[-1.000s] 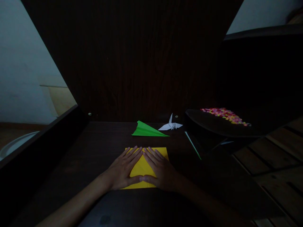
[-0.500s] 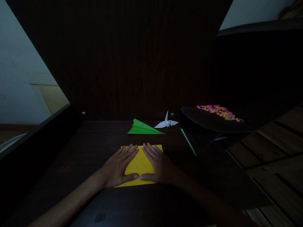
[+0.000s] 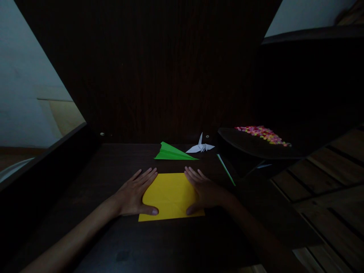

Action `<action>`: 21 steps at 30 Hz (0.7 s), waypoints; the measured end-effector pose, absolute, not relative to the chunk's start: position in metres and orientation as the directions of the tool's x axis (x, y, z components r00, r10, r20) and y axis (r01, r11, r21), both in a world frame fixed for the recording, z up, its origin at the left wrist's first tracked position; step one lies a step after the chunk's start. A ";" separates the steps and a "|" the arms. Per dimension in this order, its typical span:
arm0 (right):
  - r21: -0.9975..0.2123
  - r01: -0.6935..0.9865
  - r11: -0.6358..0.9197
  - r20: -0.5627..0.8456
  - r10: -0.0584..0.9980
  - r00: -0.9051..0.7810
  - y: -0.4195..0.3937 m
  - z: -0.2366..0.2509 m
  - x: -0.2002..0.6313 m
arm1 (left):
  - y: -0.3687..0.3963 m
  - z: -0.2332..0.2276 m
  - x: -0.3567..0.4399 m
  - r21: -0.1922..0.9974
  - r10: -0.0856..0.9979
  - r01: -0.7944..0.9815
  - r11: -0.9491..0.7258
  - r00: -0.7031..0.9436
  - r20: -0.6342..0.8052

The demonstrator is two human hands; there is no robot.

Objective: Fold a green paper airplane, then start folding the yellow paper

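A sheet of yellow paper (image 3: 172, 195) lies flat on the dark wooden surface, faint crease lines showing across it. My left hand (image 3: 136, 193) rests over its left side, fingers stretched out and thumb on the paper. Over the right side my right hand (image 3: 204, 189) lies the same way, with its fingers spread and its thumb pointing inward. Neither hand grips the sheet. Beyond the paper are a green paper plane (image 3: 173, 152) and a white origami crane (image 3: 200, 147).
A thin green and white strip (image 3: 226, 169) lies right of the paper. Small pink, red and yellow pieces (image 3: 263, 134) are heaped on a curved dark shelf (image 3: 244, 146) at the right. A tall dark panel (image 3: 159, 76) rises behind, and a low ledge (image 3: 45, 157) runs along the left.
Both hands have slid apart, the left one to the left and the right one to the right, uncovering more of the yellow paper's middle. The view has shifted slightly.
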State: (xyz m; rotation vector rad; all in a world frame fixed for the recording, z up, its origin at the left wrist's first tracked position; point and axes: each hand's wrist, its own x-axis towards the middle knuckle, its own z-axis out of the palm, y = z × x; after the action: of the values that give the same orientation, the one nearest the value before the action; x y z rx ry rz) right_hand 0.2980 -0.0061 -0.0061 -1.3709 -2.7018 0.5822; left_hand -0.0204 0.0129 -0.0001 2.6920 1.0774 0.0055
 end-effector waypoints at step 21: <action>-0.342 0.842 0.417 -0.303 0.799 -0.519 -0.004 0.002 0.318 | 0.019 0.011 -0.045 0.253 0.692 0.711 -0.656 0.700 -0.174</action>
State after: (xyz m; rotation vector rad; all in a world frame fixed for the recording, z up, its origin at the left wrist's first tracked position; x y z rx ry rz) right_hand 0.3183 -0.0042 0.0019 -1.5808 -2.7221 0.7461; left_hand -0.0455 0.0192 0.0112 2.6093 1.1072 -0.0889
